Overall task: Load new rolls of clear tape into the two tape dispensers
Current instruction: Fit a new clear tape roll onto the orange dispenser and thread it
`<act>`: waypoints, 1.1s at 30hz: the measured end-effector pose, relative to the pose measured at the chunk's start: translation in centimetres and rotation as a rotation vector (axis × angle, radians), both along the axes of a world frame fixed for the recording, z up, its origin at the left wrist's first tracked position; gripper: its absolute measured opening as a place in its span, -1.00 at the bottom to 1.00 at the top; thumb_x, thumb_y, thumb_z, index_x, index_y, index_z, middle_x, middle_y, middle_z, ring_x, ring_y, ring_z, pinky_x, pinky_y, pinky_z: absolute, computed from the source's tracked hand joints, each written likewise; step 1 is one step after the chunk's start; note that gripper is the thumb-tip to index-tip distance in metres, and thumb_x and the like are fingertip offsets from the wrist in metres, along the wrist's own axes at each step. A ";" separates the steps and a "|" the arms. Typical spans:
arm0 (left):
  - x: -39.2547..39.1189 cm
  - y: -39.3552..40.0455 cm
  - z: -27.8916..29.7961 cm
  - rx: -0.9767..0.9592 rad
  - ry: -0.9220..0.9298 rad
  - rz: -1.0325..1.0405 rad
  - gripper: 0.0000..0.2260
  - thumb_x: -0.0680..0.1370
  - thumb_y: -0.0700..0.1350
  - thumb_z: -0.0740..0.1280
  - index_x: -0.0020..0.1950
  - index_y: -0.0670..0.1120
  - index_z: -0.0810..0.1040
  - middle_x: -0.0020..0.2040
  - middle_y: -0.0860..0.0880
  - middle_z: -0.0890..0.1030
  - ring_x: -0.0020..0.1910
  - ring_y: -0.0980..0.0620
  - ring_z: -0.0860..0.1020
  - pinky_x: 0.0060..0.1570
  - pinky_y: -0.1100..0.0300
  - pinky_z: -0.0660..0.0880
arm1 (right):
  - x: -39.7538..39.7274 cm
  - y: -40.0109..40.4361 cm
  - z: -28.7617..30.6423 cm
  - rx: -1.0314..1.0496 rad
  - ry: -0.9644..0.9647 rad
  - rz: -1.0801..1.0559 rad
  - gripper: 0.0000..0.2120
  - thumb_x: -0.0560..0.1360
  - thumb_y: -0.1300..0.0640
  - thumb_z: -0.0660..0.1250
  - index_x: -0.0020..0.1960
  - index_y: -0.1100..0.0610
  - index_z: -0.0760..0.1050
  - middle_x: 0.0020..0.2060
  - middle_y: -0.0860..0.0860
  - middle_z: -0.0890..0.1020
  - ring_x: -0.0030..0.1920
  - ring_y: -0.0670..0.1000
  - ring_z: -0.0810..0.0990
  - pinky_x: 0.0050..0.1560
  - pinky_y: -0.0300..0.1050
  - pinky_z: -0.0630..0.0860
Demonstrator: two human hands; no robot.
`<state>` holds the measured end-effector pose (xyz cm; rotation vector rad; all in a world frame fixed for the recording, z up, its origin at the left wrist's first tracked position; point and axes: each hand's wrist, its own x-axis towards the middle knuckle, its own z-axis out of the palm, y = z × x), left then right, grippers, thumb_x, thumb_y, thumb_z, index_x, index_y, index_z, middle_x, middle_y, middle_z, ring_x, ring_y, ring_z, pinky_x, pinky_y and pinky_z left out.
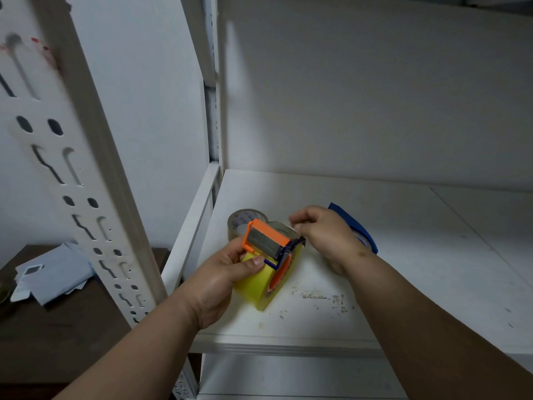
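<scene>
My left hand (227, 275) grips an orange and dark-blue tape dispenser (269, 241) loaded with a yellowish tape roll (259, 287), held just above the white shelf (403, 255). My right hand (323, 235) hovers at the dispenser's front end with fingers curled, pinching what looks like the clear tape end. A loose roll of clear tape (240, 223) lies on the shelf behind the dispenser. A blue tape dispenser (357, 226) sits behind my right hand, mostly hidden by it.
A white perforated shelf upright (86, 180) stands at the left. Beyond it a dark wooden table (57, 313) holds white papers (54, 278). Adhesive scraps (323, 298) mark the shelf near the front edge. The shelf's back wall is close behind.
</scene>
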<state>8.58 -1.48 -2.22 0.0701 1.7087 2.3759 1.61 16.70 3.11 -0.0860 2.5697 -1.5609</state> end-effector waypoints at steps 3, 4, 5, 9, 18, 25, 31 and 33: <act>-0.1 0.0 0.0 -0.006 0.001 -0.003 -0.73 0.41 -0.18 0.38 0.04 0.06 0.73 0.05 -0.04 0.73 0.06 -0.02 0.64 0.22 0.00 0.46 | 1.0 -0.2 1.2 -0.207 0.207 -0.126 -0.79 0.53 0.29 0.25 -0.03 0.03 0.59 -0.06 -0.10 0.65 0.04 -0.10 0.60 -0.10 -0.36 0.46; -0.1 0.0 0.1 -0.006 0.003 -0.005 -0.73 0.41 -0.18 0.38 0.04 0.07 0.73 0.05 -0.03 0.73 0.06 -0.01 0.64 0.22 0.01 0.47 | 1.6 -0.3 1.7 -0.255 0.243 -0.069 -0.80 0.54 0.25 0.26 -0.03 0.02 0.61 -0.06 -0.11 0.67 0.02 -0.15 0.62 -0.07 -0.39 0.48; -0.2 0.0 0.1 -0.007 0.007 -0.008 -0.73 0.41 -0.18 0.38 0.03 0.07 0.73 0.05 -0.03 0.73 0.06 0.00 0.64 0.19 0.03 0.48 | 2.3 -0.5 2.1 -0.256 0.244 0.032 -0.81 0.56 0.20 0.25 -0.01 0.02 0.63 -0.06 -0.11 0.69 -0.01 -0.20 0.63 -0.07 -0.43 0.49; -0.2 -0.1 0.1 0.005 0.016 -0.005 -0.74 0.41 -0.19 0.38 0.04 0.03 0.73 0.05 -0.05 0.72 0.05 0.00 0.65 0.14 0.08 0.48 | 3.9 -0.6 0.9 -0.097 0.141 0.346 -0.59 0.59 -0.17 0.03 0.19 -0.08 0.58 0.16 -0.21 0.62 0.18 -0.31 0.52 0.11 -0.57 0.34; -0.2 0.1 0.0 -0.006 0.002 0.005 -0.74 0.40 -0.18 0.39 0.05 0.00 0.73 0.06 -0.09 0.73 0.06 -0.05 0.65 0.21 0.01 0.48 | 3.0 1.0 -0.2 0.095 0.125 0.249 -0.30 0.46 -0.39 -0.16 0.46 -0.10 0.28 0.46 -0.15 0.32 0.43 -0.23 0.20 0.43 -0.19 0.08; -0.2 0.2 0.0 -0.036 -0.004 0.018 -0.72 0.42 -0.15 0.38 0.10 -0.01 0.70 0.08 -0.07 0.73 0.09 -0.03 0.64 0.28 -0.01 0.44 | 3.1 0.9 -0.2 0.279 0.166 0.389 -0.33 0.50 -0.33 -0.24 0.47 -0.10 0.24 0.48 -0.11 0.29 0.50 -0.16 0.15 0.53 -0.01 -0.05; -0.2 0.2 0.1 -0.057 -0.003 0.013 -0.74 0.43 -0.13 0.38 0.07 0.03 0.73 0.09 -0.07 0.73 0.10 -0.03 0.64 0.32 -0.05 0.41 | 4.1 0.7 0.1 0.057 0.142 0.378 -0.37 0.49 -0.37 -0.24 0.42 -0.22 0.29 0.39 -0.32 0.30 0.42 -0.29 0.17 0.36 -0.29 0.03; -0.3 0.4 0.3 -0.078 -0.006 0.000 -0.73 0.44 -0.11 0.38 0.10 0.04 0.72 0.10 -0.07 0.73 0.11 -0.04 0.65 0.32 -0.03 0.42 | 3.7 0.8 -0.8 0.098 0.149 0.384 -0.41 0.51 -0.35 -0.24 0.41 -0.25 0.29 0.40 -0.30 0.31 0.45 -0.24 0.18 0.48 -0.13 -0.02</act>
